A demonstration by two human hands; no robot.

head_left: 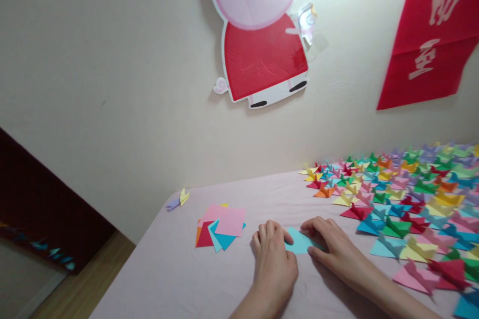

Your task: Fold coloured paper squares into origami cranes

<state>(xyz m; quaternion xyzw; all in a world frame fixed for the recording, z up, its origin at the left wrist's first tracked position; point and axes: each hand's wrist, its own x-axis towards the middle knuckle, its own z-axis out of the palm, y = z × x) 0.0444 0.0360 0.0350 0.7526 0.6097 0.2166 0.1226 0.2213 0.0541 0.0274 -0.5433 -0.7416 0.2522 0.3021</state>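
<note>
A light blue piece of origami paper (298,241) lies on the pink cloth between my two hands; it looks folded, with a straight lower edge. My left hand (272,254) rests at its left end, fingers curled, thumb and index finger on the paper. On the other side my right hand (331,241) has its thumb and bent fingers closed round the right end, which hides that corner. Left of my hands is a loose fan of square paper sheets (230,221), pink on top, with red, blue, orange and yellow showing beneath.
Rows of folded paper cranes (396,229) in many colours cover the right side of the cloth-covered table (149,279). Two small folded pieces (178,201) sit at the far left corner. Behind, the wall (112,84) carries a pig cutout (265,60) and a red banner (430,45).
</note>
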